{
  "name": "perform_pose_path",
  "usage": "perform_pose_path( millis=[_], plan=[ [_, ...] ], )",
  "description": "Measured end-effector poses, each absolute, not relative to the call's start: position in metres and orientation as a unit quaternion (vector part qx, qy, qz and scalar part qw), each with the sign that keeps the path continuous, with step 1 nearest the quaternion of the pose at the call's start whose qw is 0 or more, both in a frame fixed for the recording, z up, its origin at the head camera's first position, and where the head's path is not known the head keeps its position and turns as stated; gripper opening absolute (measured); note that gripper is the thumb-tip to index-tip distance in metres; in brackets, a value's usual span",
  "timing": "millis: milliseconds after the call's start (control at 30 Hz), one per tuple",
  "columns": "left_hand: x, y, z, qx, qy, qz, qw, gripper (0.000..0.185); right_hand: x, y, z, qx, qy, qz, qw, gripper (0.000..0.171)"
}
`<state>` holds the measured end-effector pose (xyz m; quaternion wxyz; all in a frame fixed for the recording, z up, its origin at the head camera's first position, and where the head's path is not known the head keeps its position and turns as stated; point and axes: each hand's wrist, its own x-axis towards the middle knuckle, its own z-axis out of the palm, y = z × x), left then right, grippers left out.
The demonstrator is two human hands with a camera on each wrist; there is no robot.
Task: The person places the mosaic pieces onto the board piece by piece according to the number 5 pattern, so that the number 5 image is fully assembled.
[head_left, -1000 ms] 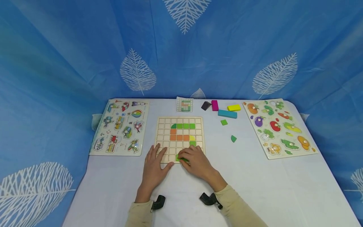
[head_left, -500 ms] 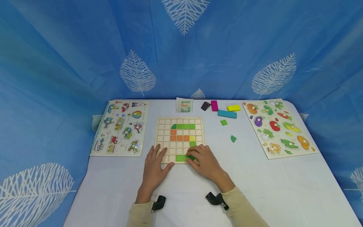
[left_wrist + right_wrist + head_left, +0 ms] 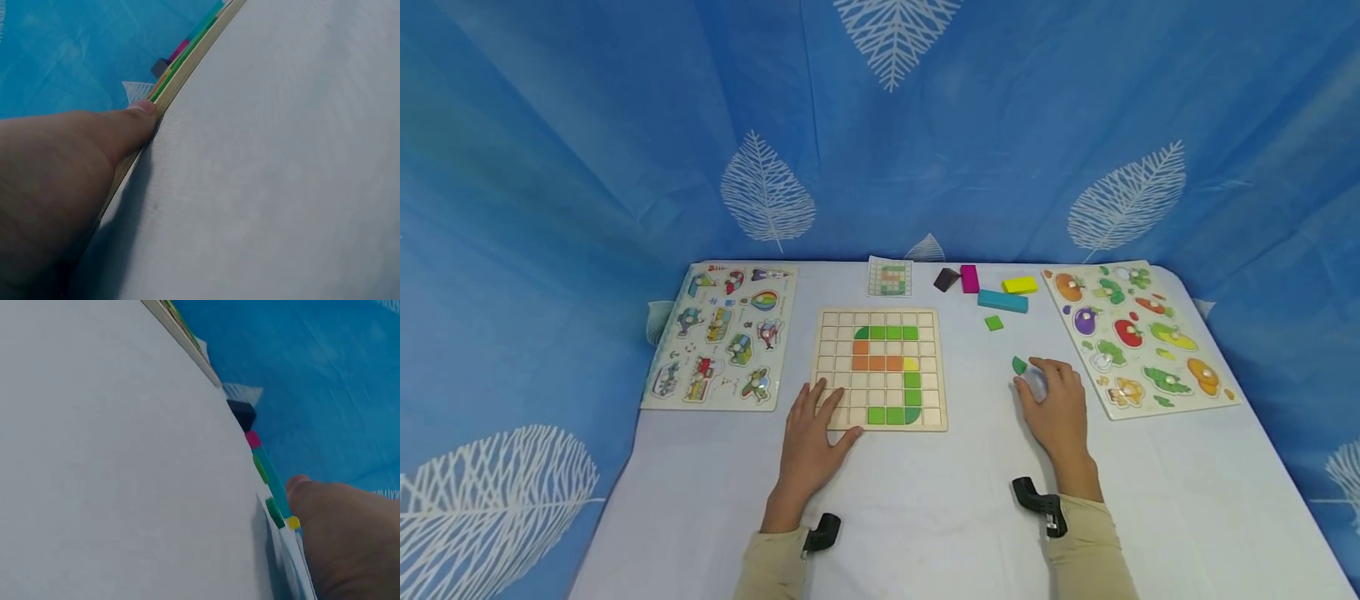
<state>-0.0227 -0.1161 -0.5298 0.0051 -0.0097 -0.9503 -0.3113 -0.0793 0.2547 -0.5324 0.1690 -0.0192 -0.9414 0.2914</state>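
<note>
My left hand [image 3: 811, 437] rests on the lower left corner of the wooden grid board [image 3: 838, 383], fingers spread; its thumb [image 3: 134, 119] lies on the board's near edge in the left wrist view. Green, orange and yellow tiles form an S-like figure on the board, with a dark green quarter-round tile [image 3: 912, 415] at its lower right corner. To the right, my right hand [image 3: 1058, 408] hovers just beside a loose green quarter-round tile [image 3: 1018, 365], thumb and fingers bent and apart, nothing seen between them. A loose green square tile [image 3: 994, 323] lies farther back.
A small pattern card [image 3: 891, 277] lies behind the board. Black [image 3: 946, 279], magenta [image 3: 970, 279], teal [image 3: 1003, 301] and yellow [image 3: 1019, 285] blocks stand at the back. A vehicle puzzle [image 3: 722, 337] lies left, a vegetable puzzle [image 3: 1138, 342] right.
My right hand has left the board's lower edge and moved right to the loose quarter-round tile. The quarter-round tile it was handling now lies in the board's bottom row. My left hand stays put.
</note>
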Motion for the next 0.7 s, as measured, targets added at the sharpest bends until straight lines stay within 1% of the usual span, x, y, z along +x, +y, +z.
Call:
perform_pose_path(
  millis=[133, 233, 500, 700],
  plan=[
    [-0.0230, -0.1161, -0.5307, -0.009, -0.951, -0.308, 0.011, 0.073, -0.0784, 0.2633, -0.5333, -0.046, -0.946, 0.295, 0.125, 0.048],
    [-0.0235, -0.1147, -0.5319, -0.012, -0.951, -0.309, 0.017, 0.072, -0.0779, 0.2653, -0.5345, -0.049, -0.951, 0.285, 0.106, 0.047],
    [-0.0237, -0.1125, -0.5337, -0.011, -0.951, -0.310, 0.021, 0.071, -0.0808, 0.2662, -0.5390, -0.044, -0.954, 0.270, 0.118, 0.041],
    [-0.0228, -0.1161, -0.5342, -0.010, -0.951, -0.308, 0.018, 0.071, -0.0816, 0.2616, -0.5415, -0.028, -0.952, 0.275, 0.132, 0.028]
  ],
)
